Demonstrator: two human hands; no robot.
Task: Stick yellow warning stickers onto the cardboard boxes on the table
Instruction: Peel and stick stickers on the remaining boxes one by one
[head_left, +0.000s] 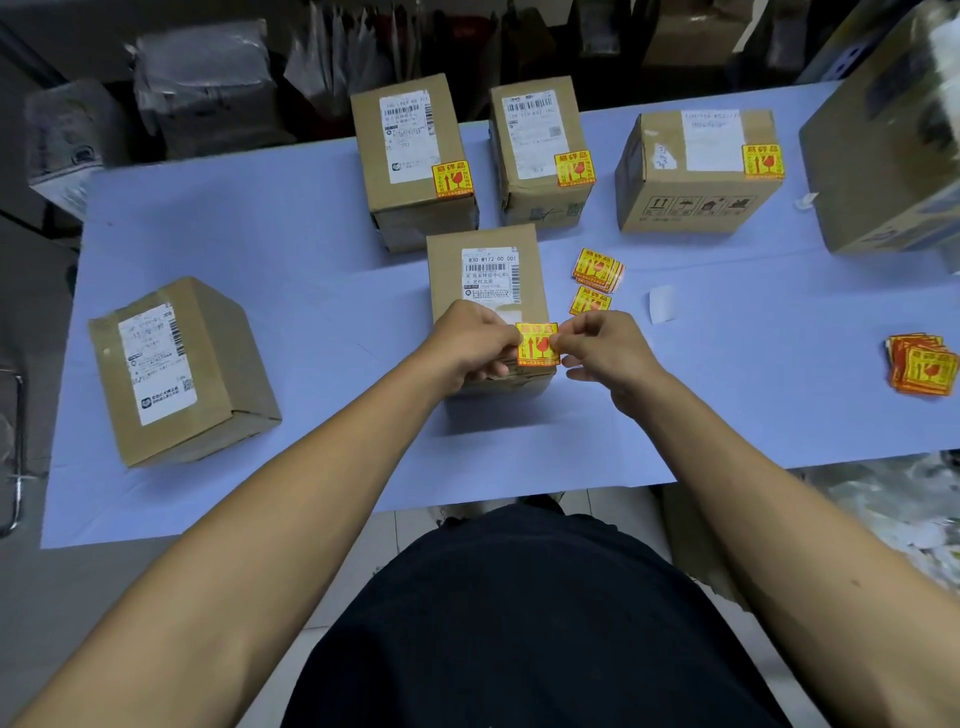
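Your two forearms (291, 499) are bare from the elbow down, with no sleeves, watch or rings in sight. You wear a plain black garment (519, 623) over your torso, smooth and without visible markings.

Yellow warning sticker (537, 344) over near corner of centre cardboard box (485, 270)

The left hand (470, 340) covers the near end of the middle box (485, 280); the large carton (893, 156) at right runs off the frame edge, blurred; shipping label (491, 275) fine print stays illegible.
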